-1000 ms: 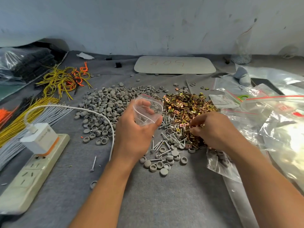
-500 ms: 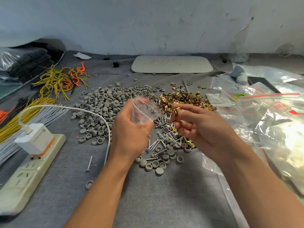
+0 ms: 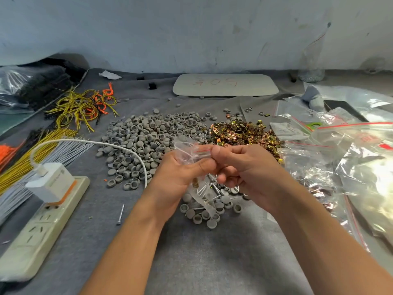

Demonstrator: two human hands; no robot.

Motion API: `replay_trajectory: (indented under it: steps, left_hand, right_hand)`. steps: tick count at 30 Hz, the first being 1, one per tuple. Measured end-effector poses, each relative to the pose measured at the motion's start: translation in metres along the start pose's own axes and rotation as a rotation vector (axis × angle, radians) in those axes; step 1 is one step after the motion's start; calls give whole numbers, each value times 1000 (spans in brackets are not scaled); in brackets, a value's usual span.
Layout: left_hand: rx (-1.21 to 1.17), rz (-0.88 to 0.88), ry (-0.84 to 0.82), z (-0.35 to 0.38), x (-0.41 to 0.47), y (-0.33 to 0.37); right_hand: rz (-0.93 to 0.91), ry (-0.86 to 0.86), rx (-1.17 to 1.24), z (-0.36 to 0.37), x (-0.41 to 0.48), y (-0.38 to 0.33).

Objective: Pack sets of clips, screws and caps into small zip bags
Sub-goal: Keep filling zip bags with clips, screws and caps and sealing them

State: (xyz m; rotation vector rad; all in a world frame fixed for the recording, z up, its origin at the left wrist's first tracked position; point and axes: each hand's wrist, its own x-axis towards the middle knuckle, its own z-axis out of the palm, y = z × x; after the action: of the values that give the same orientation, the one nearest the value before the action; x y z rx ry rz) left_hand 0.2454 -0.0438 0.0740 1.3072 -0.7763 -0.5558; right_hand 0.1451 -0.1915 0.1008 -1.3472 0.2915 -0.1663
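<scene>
left hand (image 3: pixel 176 177) + right hand (image 3: pixel 244 167) | pinch zip bag (image 3: pixel 192 151) | above caps (image 3: pixel 204 211)

Round grey plastic caps (image 3: pixel 146 141) are lying heaped on the grey cloth tabletop (image 3: pixel 212 262), with brass-coloured metal clips (image 3: pixel 240 133) sitting just to their right. Silver metal screws (image 3: pixel 207 189) are lying before both heaps, beneath the small clear zip bag (image 3: pixel 191 152) that the left hand (image 3: pixel 178 179) and right hand (image 3: pixel 248 169) are pinching. A white plastic power strip (image 3: pixel 42 226) is lying far left, large clear plastic bags (image 3: pixel 350 150) far right.
</scene>
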Motion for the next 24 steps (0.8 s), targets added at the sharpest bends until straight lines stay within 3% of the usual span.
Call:
replay_trajectory:
  steps: [5,11,16,24]
  left_hand:
    - [16,45,26,1,-2,3]
    - [78,109,325,2,-3,5]
    - [90,168,251,3,-3,7]
    - [-25,99,193,3,-4,8]
  right_hand:
    - [-7,8,-65,-3,-4,-1]
    - [-32,38,-23,-8,-4,-3]
    - [-32,11,-60,-2,-8,-4]
    - [-178,97,-101,0,-10,-4]
